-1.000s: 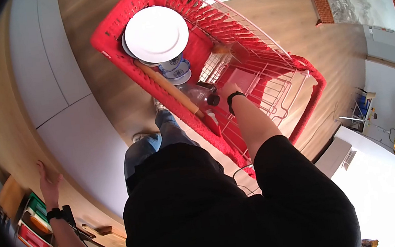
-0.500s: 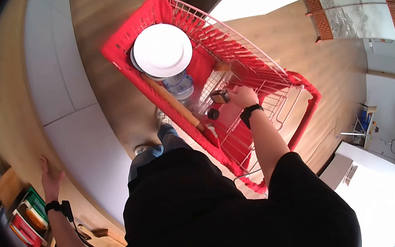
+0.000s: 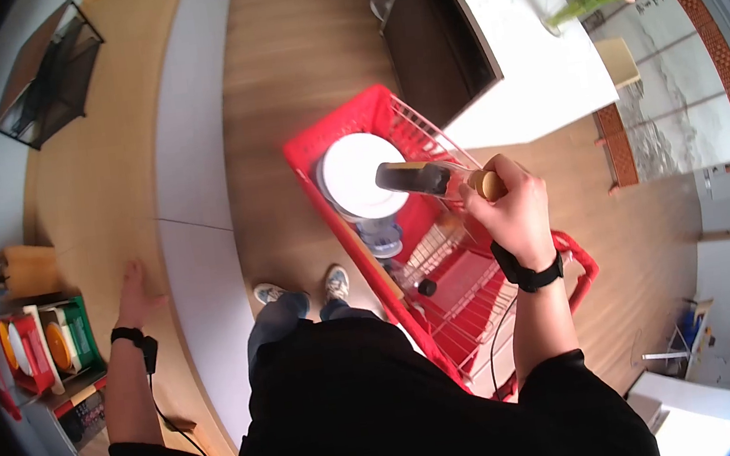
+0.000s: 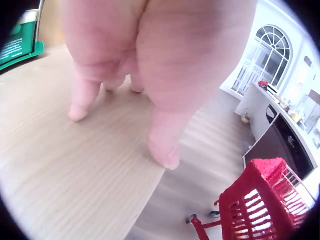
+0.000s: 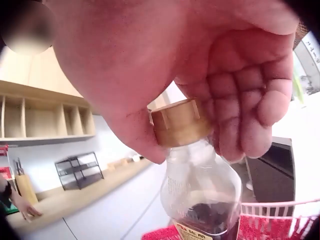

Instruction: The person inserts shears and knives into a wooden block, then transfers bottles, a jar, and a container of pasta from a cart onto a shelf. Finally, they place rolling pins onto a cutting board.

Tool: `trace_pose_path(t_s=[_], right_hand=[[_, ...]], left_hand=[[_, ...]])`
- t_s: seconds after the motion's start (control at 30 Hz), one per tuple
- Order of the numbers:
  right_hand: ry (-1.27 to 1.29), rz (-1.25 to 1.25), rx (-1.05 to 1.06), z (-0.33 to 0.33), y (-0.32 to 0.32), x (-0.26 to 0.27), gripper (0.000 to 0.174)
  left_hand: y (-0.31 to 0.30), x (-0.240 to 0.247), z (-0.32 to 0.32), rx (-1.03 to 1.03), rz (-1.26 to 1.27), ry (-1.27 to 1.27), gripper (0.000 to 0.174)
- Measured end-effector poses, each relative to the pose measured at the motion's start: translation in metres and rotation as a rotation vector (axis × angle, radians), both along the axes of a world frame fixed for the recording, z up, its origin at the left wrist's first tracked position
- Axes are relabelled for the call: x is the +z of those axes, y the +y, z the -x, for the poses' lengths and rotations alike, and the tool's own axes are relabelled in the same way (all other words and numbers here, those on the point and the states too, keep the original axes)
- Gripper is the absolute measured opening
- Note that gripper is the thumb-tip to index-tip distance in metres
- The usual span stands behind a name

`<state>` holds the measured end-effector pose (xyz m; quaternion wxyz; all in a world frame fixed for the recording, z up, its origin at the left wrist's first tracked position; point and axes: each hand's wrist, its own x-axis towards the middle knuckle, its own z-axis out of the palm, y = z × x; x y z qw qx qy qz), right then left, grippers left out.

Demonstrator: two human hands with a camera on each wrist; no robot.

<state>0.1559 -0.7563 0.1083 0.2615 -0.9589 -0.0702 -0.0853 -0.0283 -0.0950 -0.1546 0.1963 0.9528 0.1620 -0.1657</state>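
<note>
My right hand pinches a sauce bottle by its gold cap, raised above the red shopping cart. The bottle is clear, part filled with dark liquid, with a label low on its front. In the head view it tilts away from the hand toward the white plates. My left hand rests on the wooden countertop, its fingertips touching the surface near the edge.
Inside the cart are blue-patterned bowls, a rolling pin and a bottle with a black cap. On the counter stand a knife block, a board rack and a black shelf. A white-topped island lies beyond the cart.
My right hand has lifted the sauce bottle up out of the cart. The head view has shifted, bringing more of the island and counter into sight. My left hand stays on the countertop.
</note>
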Motion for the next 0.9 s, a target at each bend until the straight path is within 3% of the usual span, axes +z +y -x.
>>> trace_pose_path(t_s=[0.03,0.1,0.17,0.23,0.33,0.37,0.47,0.6,0.67,0.7,0.77,0.8,0.87,0.9], right_hand=[[-0.045,-0.031,0.036,-0.001,0.020,0.014,0.032],[-0.127,-0.025,0.132,-0.003,0.057,0.041,0.030],[-0.127,-0.128,0.228,-0.004,0.098,0.064,0.030],[-0.153,-0.134,0.331,-0.007,0.132,0.078,0.030],[-0.181,-0.173,0.362,0.004,0.195,0.103,0.034],[-0.226,-0.189,0.372,0.008,0.214,0.107,0.035],[-0.244,-0.249,0.399,0.019,0.264,0.116,0.042],[0.028,-0.405,0.565,0.018,0.301,0.117,0.049],[0.020,-0.589,0.789,0.007,0.319,0.100,0.063],[0.054,-0.504,0.876,0.008,0.327,0.101,0.069],[0.081,-0.350,1.038,0.006,0.341,0.091,0.076],[0.041,-0.382,1.039,0.008,0.350,0.083,0.072],[0.246,-0.440,0.918,0.018,0.360,0.085,0.065],[0.169,-0.420,0.902,0.020,0.368,0.084,0.064]], left_hand=[[-0.001,0.003,-0.002,-0.080,-0.099,0.011,0.105],[-0.096,0.104,-0.045,0.009,0.053,0.047,0.096],[-0.149,0.146,-0.067,-0.137,0.354,-0.265,0.091],[-0.203,0.202,-0.079,-0.266,0.489,-0.407,0.096],[-0.245,0.250,-0.079,-0.329,0.557,-0.510,0.121],[-0.252,0.257,-0.077,-0.335,0.480,-0.628,0.127],[-0.249,0.257,-0.077,-0.037,0.669,-0.773,0.107],[-0.193,0.255,-0.075,0.014,0.782,-0.772,0.094],[-0.160,0.246,-0.070,-0.075,0.893,-0.789,0.091],[-0.145,0.251,-0.066,-0.116,0.888,-0.697,0.097],[-0.130,0.241,-0.062,-0.141,0.958,-0.701,0.094],[-0.123,0.237,-0.060,-0.178,1.032,-0.698,0.090],[-0.113,0.230,-0.053,-0.211,0.853,-0.740,0.085],[-0.111,0.235,-0.051,-0.244,0.883,-0.780,0.093]])
